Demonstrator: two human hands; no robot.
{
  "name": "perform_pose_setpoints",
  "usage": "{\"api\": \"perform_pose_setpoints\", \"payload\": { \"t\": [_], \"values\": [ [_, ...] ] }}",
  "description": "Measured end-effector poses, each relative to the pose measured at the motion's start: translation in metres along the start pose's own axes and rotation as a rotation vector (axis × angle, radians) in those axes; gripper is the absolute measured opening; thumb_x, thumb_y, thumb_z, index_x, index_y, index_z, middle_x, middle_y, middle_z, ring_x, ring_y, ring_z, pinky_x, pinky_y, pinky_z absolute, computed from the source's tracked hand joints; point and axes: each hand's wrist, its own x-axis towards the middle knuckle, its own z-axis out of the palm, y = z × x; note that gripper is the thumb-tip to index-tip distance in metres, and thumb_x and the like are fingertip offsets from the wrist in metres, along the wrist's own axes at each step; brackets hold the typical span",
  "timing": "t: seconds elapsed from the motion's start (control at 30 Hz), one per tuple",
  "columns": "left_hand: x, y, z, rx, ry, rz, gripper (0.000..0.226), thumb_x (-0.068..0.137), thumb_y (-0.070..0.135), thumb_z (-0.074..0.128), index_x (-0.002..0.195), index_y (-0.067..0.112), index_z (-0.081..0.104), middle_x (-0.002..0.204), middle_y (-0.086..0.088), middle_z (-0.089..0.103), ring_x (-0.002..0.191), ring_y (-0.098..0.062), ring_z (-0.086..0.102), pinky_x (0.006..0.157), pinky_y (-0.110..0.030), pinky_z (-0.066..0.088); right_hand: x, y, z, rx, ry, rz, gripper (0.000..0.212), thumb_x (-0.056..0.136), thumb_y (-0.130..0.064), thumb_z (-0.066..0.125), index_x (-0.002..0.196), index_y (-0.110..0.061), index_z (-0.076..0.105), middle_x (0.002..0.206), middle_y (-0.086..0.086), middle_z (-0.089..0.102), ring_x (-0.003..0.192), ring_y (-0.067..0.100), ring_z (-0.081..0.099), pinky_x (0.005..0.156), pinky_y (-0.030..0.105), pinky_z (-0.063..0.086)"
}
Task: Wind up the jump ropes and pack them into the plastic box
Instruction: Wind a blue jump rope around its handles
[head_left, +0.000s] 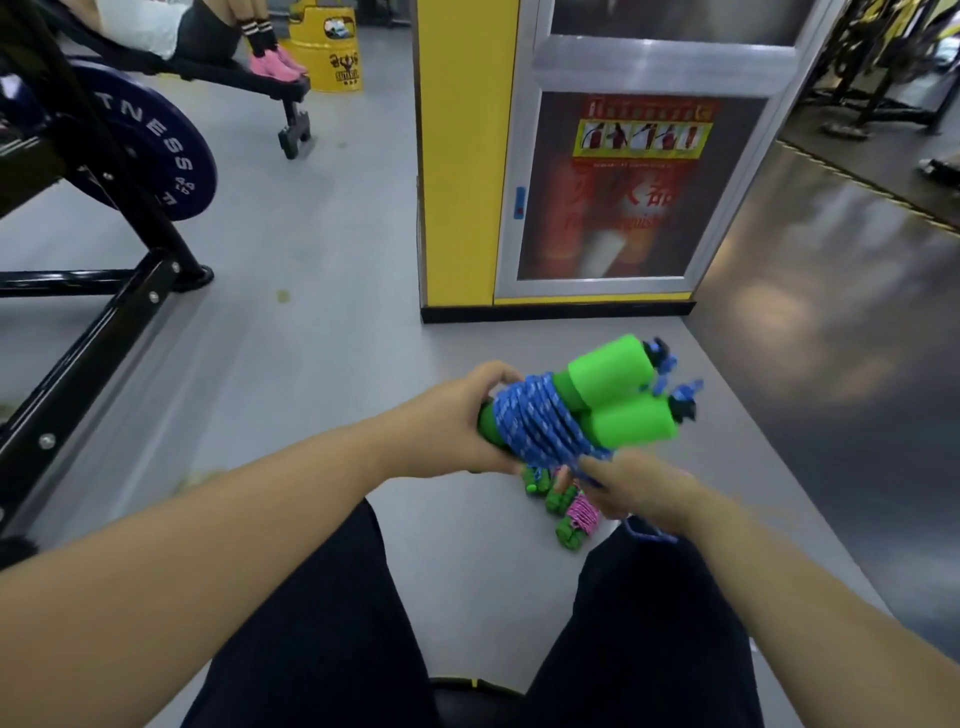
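Bottom centre: our dark trousers (322, 623). Mid frame: our left hand (457, 426) grips the near end of the two green handles (613, 374), which lie side by side with the blue jump rope (540, 421) coiled round them. Our right hand (634, 488) pinches the loose cord just under the coil; it's blurred. Below the hands, on the grey floor (322, 364), lies a wound pink jump rope (579, 512). Beyond, upper centre: yellow pillar (462, 156) and extinguisher cabinet (639, 187). Upper left: weight plate (156, 150).

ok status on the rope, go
Left hand grips handles, right hand pinches blue rope tail. Rope mostly wound round handles. Pink rope bundle on floor below; box not in view.
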Motion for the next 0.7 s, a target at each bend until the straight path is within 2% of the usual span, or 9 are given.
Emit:
{"api": "perform_pose_setpoints", "payload": {
  "t": [0.07, 0.17, 0.23, 0.3, 0.37, 0.43, 0.5, 0.57, 0.7],
  "values": [
    [0.004, -0.008, -0.003, -0.135, 0.082, -0.065, 0.055, 0.073, 0.009, 0.077, 0.113, 0.035, 0.050, 0.095, 0.010, 0.063, 0.080, -0.008, 0.059, 0.064, -0.020, 0.053, -0.010, -0.011, 0.024, 0.026, -0.010, -0.126, 0.028, 0.102, -0.015, 0.035, 0.096, -0.017, 0.063, 0.034, -0.012, 0.041, 0.033, 0.003, 0.039, 0.044, 0.011, 0.030],
    [0.013, -0.021, -0.011, -0.263, 0.180, -0.192, 0.035, 0.073, 0.007, 0.075, 0.101, 0.023, 0.061, 0.091, -0.003, 0.067, 0.081, -0.017, 0.061, 0.067, -0.029, 0.052, -0.015, -0.006, 0.032, 0.092, 0.175, -0.151, 0.029, 0.097, -0.030, 0.044, 0.123, -0.020, 0.053, 0.057, -0.011, 0.055, 0.051, 0.001, 0.047, 0.055, 0.012, 0.039],
    [0.019, -0.031, -0.013, -0.322, 0.243, -0.267, 0.026, 0.074, 0.007, 0.074, 0.094, 0.019, 0.062, 0.086, -0.005, 0.066, 0.079, -0.020, 0.062, 0.071, -0.033, 0.054, -0.022, -0.011, 0.030, -0.047, 0.237, -0.196, 0.028, 0.094, -0.035, 0.050, 0.120, -0.025, 0.052, 0.081, -0.008, 0.058, 0.076, 0.009, 0.054, 0.071, 0.022, 0.042],
    [0.023, -0.040, -0.013, -0.294, 0.295, -0.328, 0.024, 0.075, 0.007, 0.073, 0.094, 0.015, 0.061, 0.083, -0.006, 0.065, 0.075, -0.021, 0.061, 0.066, -0.033, 0.054, -0.032, -0.024, 0.025, -0.369, 0.253, -0.296, 0.020, 0.096, -0.040, 0.042, 0.100, -0.024, 0.053, 0.081, -0.007, 0.055, 0.085, 0.020, 0.055, 0.070, 0.031, 0.037],
    [0.027, -0.047, -0.010, -0.125, 0.312, -0.377, 0.025, 0.075, 0.011, 0.072, 0.095, 0.013, 0.059, 0.082, -0.006, 0.062, 0.074, -0.022, 0.059, 0.063, -0.031, 0.052, -0.041, -0.042, 0.020, -0.685, 0.247, -0.379, 0.026, 0.098, -0.044, 0.032, 0.093, -0.023, 0.048, 0.091, 0.000, 0.058, 0.092, 0.026, 0.056, 0.066, 0.032, 0.032],
    [0.029, -0.047, -0.003, 0.197, 0.263, -0.409, 0.022, 0.078, 0.018, 0.066, 0.097, 0.016, 0.056, 0.084, -0.003, 0.060, 0.075, -0.023, 0.057, 0.062, -0.029, 0.048, -0.050, -0.065, 0.015, -0.792, 0.222, -0.470, 0.028, 0.099, -0.044, 0.029, 0.093, -0.021, 0.044, 0.089, 0.002, 0.054, 0.090, 0.027, 0.055, 0.065, 0.031, 0.029],
    [0.028, -0.038, 0.010, 0.537, 0.181, -0.380, 0.022, 0.083, 0.022, 0.056, 0.105, 0.019, 0.056, 0.089, 0.000, 0.059, 0.080, -0.023, 0.057, 0.064, -0.028, 0.042, -0.054, -0.087, 0.009, -0.769, 0.248, -0.619, 0.027, 0.099, -0.043, 0.031, 0.084, -0.022, 0.040, 0.072, -0.005, 0.041, 0.072, 0.024, 0.047, 0.057, 0.031, 0.027],
    [0.027, -0.026, 0.029, 0.756, 0.115, -0.274, 0.022, 0.087, 0.020, 0.050, 0.109, 0.020, 0.057, 0.098, -0.001, 0.063, 0.089, -0.027, 0.060, 0.065, -0.027, 0.039, -0.049, -0.101, -0.003, -0.765, 0.371, -0.746, 0.031, 0.094, -0.045, 0.034, 0.076, -0.022, 0.046, 0.063, -0.005, 0.045, 0.062, 0.022, 0.045, 0.046, 0.028, 0.021],
    [0.026, -0.016, 0.046, 0.884, 0.030, -0.058, 0.022, 0.086, 0.014, 0.048, 0.106, 0.015, 0.057, 0.101, -0.006, 0.064, 0.094, -0.030, 0.061, 0.064, -0.030, 0.037, -0.036, -0.098, -0.041, -0.609, 0.309, -0.646, 0.032, 0.093, -0.045, 0.046, 0.093, -0.020, 0.066, 0.081, -0.004, 0.064, 0.076, 0.016, 0.057, 0.061, 0.030, 0.037]
  ]
}}
